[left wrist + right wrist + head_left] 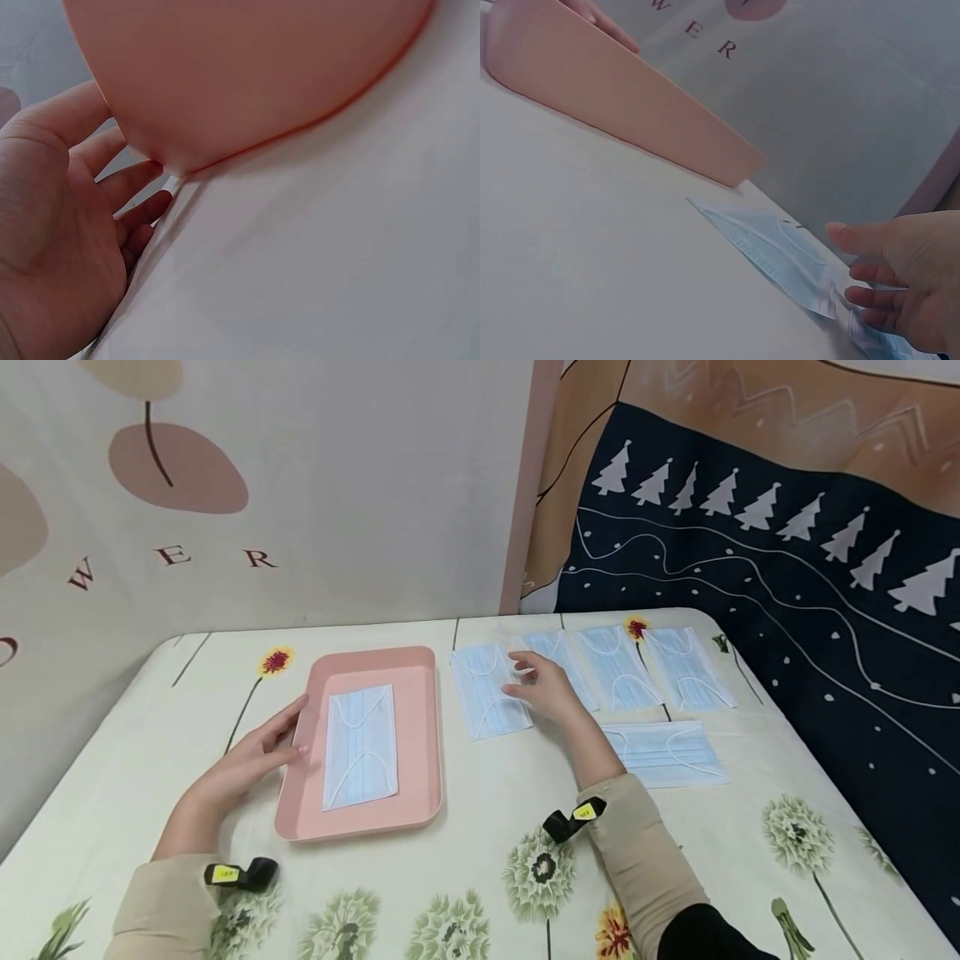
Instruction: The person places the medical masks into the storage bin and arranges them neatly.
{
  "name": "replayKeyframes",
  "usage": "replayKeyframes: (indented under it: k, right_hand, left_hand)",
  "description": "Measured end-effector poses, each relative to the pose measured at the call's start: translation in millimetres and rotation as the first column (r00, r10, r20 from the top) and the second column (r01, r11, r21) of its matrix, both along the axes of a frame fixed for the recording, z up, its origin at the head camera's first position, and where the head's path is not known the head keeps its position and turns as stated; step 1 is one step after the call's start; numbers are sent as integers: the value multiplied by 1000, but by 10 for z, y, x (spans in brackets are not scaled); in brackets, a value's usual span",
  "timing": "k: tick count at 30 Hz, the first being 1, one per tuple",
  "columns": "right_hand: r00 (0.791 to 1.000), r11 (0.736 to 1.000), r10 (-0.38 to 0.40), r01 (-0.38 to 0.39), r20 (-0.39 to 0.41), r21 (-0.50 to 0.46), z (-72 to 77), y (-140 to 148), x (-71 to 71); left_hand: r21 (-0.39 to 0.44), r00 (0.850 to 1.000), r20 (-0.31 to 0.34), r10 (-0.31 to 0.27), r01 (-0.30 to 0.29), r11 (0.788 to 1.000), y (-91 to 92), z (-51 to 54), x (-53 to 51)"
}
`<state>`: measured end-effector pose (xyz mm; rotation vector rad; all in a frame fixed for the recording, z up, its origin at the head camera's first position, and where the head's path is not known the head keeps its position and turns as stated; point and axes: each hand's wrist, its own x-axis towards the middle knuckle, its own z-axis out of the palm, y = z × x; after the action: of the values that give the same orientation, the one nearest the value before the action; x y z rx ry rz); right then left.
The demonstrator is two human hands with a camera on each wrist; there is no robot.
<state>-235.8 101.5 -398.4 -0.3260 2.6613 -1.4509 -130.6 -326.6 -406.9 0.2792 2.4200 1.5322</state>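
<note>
Your left hand [243,764] rests, thumb and fingers apart, on the pink tray [417,739]; one mask [361,747] already lies inside. Five remain outside: a sideways mask [663,756], then a row of four masks [618,668], your right hand [551,689] spread, holding nothing, above its left end.

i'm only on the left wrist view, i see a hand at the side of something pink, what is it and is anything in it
Observer: It's a pink tray, and the head view shows one blue mask lying inside.

Operator: ok and what's going on to the right of it

Observer: The right hand is at the right edge of the leftmost mask outside the tray, thumb and fingers apart; I can't tell if it touches.

Operator: how many out there in total

Observer: Five masks outside the tray, one of them turned sideways.
</note>
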Motion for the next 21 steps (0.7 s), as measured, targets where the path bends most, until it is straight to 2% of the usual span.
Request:
replayKeyframes:
  k: [10, 21]
  right_hand:
    - [1000, 998, 13, -13, 16, 59, -108, -2, -42]
    - [999, 990, 15, -9, -42, 138, -152, -36, -46]
  left_hand:
    - [-2, 1000, -8, 3, -3, 1000, 12, 14, 5]
    - [6, 1000, -27, 1, -1, 1000, 18, 5, 4]
